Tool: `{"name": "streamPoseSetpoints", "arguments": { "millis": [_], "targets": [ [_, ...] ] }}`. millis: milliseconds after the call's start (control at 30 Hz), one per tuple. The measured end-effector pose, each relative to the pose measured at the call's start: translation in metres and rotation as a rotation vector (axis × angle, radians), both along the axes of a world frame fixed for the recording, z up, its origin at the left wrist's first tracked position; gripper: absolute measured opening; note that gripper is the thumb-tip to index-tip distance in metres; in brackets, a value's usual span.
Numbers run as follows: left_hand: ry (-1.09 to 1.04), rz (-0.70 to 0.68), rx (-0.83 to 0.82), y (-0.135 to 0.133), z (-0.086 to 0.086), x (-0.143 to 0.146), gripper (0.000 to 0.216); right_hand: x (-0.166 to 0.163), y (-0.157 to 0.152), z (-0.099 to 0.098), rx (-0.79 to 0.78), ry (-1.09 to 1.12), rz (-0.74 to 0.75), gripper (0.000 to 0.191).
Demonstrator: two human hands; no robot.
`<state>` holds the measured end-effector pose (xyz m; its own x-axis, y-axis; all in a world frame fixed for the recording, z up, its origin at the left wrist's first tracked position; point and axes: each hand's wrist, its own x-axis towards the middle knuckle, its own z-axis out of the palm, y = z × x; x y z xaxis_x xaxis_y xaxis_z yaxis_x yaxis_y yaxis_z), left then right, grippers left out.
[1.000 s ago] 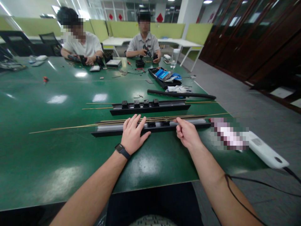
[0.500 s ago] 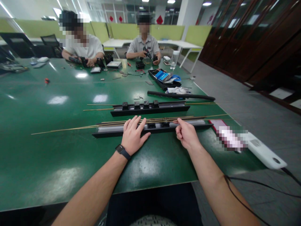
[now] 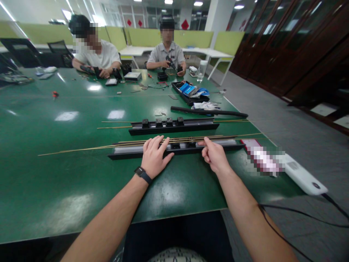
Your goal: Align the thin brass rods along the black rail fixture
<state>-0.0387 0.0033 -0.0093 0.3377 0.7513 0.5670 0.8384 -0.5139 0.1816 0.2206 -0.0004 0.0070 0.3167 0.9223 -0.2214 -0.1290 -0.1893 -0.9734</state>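
Note:
A long black channel (image 3: 136,155) with a pale inner strip lies across the green table before me. Thin brass-coloured rods (image 3: 89,148) run along its top and stick out past its left end. My left hand (image 3: 154,154) rests over the rods and channel, fingers spread, palm down. At the right half of the channel is my right hand (image 3: 214,153), its lower fingers curled, index finger and thumb together at the rods; whatever lies between them is too small to make out. Dark blocks (image 3: 192,143) sit inside the channel between my hands.
Behind lies a second black channel (image 3: 174,128) with several black blocks and rods. Farther back are a black tube (image 3: 209,111), gloves (image 3: 205,105) and a black tray (image 3: 188,97). A red-edged phone (image 3: 247,145) and white device (image 3: 302,174) lie right. Two people sit opposite.
My right hand has shifted slightly left along the rods. The left hand stays in place on the channel.

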Motion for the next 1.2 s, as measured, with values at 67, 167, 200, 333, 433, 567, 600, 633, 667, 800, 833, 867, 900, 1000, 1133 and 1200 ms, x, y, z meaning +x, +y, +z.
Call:
{"name": "streamPoseSetpoints", "arguments": {
  "millis": [67, 167, 200, 333, 433, 567, 600, 633, 667, 800, 833, 867, 900, 1000, 1133, 1200],
  "targets": [
    [-0.004, -0.001, -0.007, 0.000, 0.000, 0.000, 0.054, -0.001, -0.001, 0.001, -0.011, -0.032, 0.004, 0.049],
    [-0.012, -0.004, -0.010, 0.001, 0.000, 0.000, 0.053, -0.002, -0.001, 0.003, -0.020, -0.084, 0.022, 0.052],
    [-0.015, -0.004, -0.010, 0.002, 0.000, 0.000, 0.053, -0.002, -0.001, 0.003, -0.018, -0.102, 0.028, 0.052],
    [-0.025, -0.004, -0.007, 0.002, 0.001, 0.000, 0.053, -0.002, -0.001, 0.004, -0.018, -0.158, 0.050, 0.054],
    [-0.025, -0.006, -0.009, 0.001, 0.003, 0.001, 0.052, 0.001, -0.001, 0.004, -0.025, -0.192, 0.083, 0.056],
    [-0.024, -0.005, -0.011, -0.001, 0.004, 0.001, 0.051, 0.009, 0.000, 0.002, -0.031, -0.261, 0.136, 0.060],
    [-0.025, -0.004, -0.010, -0.001, 0.004, 0.001, 0.051, 0.011, 0.001, 0.002, -0.038, -0.275, 0.155, 0.061],
    [-0.024, -0.002, -0.008, -0.001, 0.004, 0.001, 0.051, 0.013, 0.001, 0.002, -0.047, -0.282, 0.175, 0.063],
    [-0.024, 0.000, -0.006, -0.001, 0.004, 0.001, 0.050, 0.015, 0.002, 0.002, -0.060, -0.284, 0.194, 0.064],
    [-0.023, 0.004, 0.002, -0.002, 0.004, 0.002, 0.048, 0.019, 0.005, 0.004, -0.100, -0.276, 0.245, 0.064],
    [-0.024, 0.003, 0.003, -0.002, 0.004, 0.002, 0.048, 0.020, 0.006, 0.006, -0.106, -0.276, 0.254, 0.063],
    [-0.026, 0.004, 0.003, -0.002, 0.004, 0.003, 0.048, 0.020, 0.007, 0.007, -0.114, -0.273, 0.263, 0.062],
    [-0.028, 0.007, 0.003, -0.002, 0.004, 0.003, 0.048, 0.021, 0.007, 0.009, -0.122, -0.267, 0.275, 0.062],
    [-0.033, 0.013, 0.007, -0.001, 0.003, 0.003, 0.047, 0.022, 0.007, 0.011, -0.134, -0.253, 0.305, 0.060],
    [-0.042, 0.017, 0.000, 0.000, 0.002, 0.002, 0.047, 0.023, 0.009, 0.007, -0.108, -0.263, 0.301, 0.061],
    [-0.053, 0.019, -0.002, 0.000, 0.002, 0.003, 0.048, 0.023, 0.011, 0.005, -0.094, -0.267, 0.294, 0.061]
  ]
}}
